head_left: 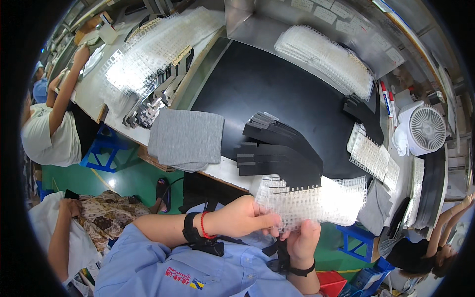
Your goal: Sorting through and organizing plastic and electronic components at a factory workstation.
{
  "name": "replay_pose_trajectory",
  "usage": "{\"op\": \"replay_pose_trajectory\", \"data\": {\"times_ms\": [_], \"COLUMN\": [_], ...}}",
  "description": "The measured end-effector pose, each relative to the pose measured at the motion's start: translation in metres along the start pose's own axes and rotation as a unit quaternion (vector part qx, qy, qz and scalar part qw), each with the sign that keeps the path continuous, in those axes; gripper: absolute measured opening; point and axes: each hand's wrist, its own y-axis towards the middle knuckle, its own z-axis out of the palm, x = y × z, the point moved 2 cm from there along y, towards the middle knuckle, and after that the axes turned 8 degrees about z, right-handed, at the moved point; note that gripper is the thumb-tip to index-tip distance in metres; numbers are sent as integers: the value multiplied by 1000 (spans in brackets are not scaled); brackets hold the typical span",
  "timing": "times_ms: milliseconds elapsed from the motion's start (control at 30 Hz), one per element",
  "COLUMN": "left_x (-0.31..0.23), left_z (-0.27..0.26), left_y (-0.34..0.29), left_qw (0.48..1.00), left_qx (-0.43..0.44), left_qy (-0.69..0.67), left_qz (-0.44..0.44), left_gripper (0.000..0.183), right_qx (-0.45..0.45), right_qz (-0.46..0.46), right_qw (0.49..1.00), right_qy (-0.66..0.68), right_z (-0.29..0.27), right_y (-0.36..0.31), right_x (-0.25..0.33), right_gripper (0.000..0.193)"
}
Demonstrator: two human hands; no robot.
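Both my hands grip the lower edge of a clear plastic grid sheet [309,204] at the table's near edge. My left hand [242,216] is closed, thumb pressed on the sheet's left corner. My right hand [303,241] pinches the edge a little further right; some of its fingers are hidden. A fan of curved black strips [289,148] lies just beyond, its lower ends meeting the sheet's upper edge. Left of the strips is a folded grey cloth [187,138].
Stacked clear grid sheets [324,57] rest at the far side of the black mat [257,74]. On the right are more black strips [366,119], another grid sheet [374,156] and a white fan [427,128]. Sheets and dark parts [158,89] crowd the left table. Other people sit nearby.
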Motion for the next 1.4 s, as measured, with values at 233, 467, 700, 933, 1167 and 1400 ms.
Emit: {"op": "replay_pose_trajectory", "data": {"times_ms": [233, 467, 700, 933, 1167, 1400], "left_x": [1, 3, 4, -1, -3, 2], "left_z": [-2, -3, -5, -1, 0, -4], "left_y": [1, -1, 0, 1, 0, -1], "left_qw": [1000, 1000, 1000, 999, 999, 1000], "left_qx": [-1, 14, 20, 2, 2, -11], "left_qy": [9, 16, -1, 28, 34, -8], "left_qz": [-11, 2, -10, 20, 37, -5], "left_gripper": [24, 25, 27, 17, 15, 19], "right_qx": [-26, -23, -70, -86, -56, -33], "right_qz": [-6, -20, -53, -46, -56, -20], "right_qw": [1000, 999, 996, 995, 997, 999], "right_qy": [-10, 7, 7, 7, -7, 0], "right_z": [3, 8, 1, 2, -4, -8], "right_y": [-3, -3, -8, -11, -10, -18], "right_x": [1, 3, -1, 4, 0, 7], "right_gripper": [44, 43, 38, 40, 39, 43]}}
